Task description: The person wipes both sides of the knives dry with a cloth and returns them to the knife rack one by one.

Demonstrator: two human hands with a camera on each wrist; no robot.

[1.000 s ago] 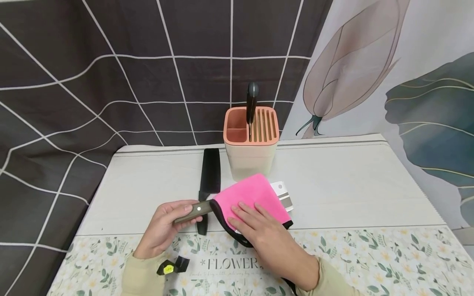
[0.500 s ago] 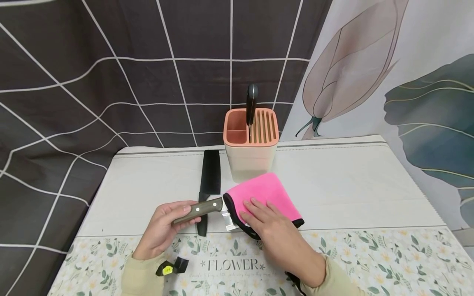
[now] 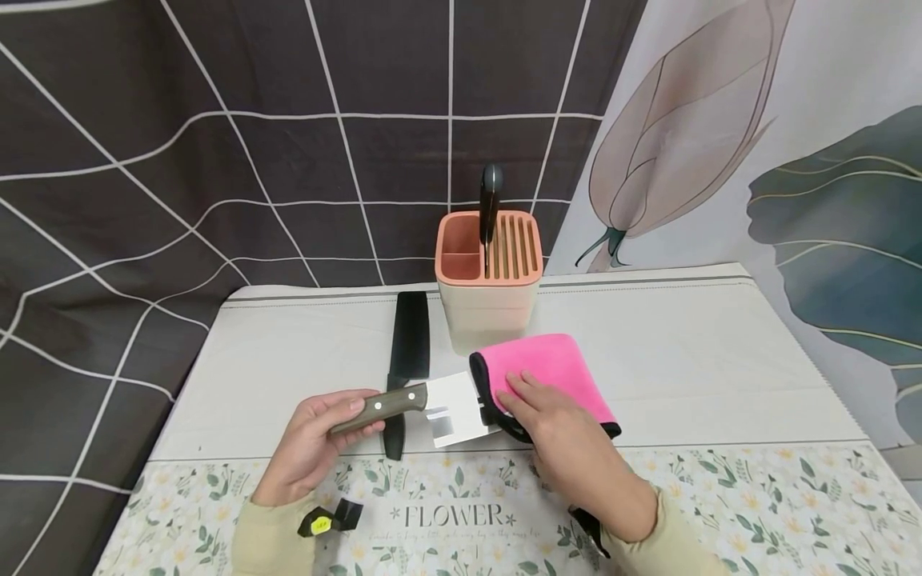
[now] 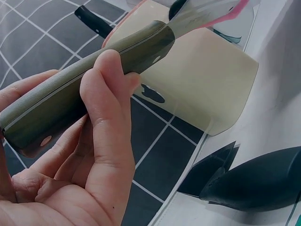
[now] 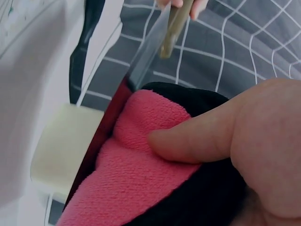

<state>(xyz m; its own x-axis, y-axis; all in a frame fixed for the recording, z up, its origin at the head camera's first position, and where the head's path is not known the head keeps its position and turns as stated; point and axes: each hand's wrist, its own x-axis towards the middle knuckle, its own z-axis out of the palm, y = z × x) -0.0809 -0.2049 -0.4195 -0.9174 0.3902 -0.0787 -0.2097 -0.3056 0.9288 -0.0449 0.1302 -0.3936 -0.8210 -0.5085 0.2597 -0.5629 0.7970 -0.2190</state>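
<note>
The table (image 3: pixel 663 360), its back part plain white and its front edge printed with flowers, looks the same as half a second ago, and so does the cream holder (image 3: pixel 490 312) with the orange top at its back. The pink cloth (image 3: pixel 555 364) has changed: it has slid to the right, away from the knife's handle, and the near half of the blade, almost wholly covered before, is now bare. The right hand (image 3: pixel 558 424) has travelled with the cloth, while the left hand (image 3: pixel 317 440) has barely shifted.

The right hand is partly closed, fingers laid over the cloth and thumb pressed into a fold of it, pinching it about the blade. The left hand is curled round the olive-brown handle, thumb along its side.

The knife (image 3: pixel 435 400) stretches between the two hands, raised above the table in front of the holder: its handle is in the left hand, its broad metal blade points toward the right hand, and its far end is hidden by the cloth. The black knife (image 3: pixel 409 340) lies on the table left of the holder, partly behind the held handle. Smaller to the eye, a black-handled knife (image 3: pixel 491 192) stands upright in the holder.
</note>
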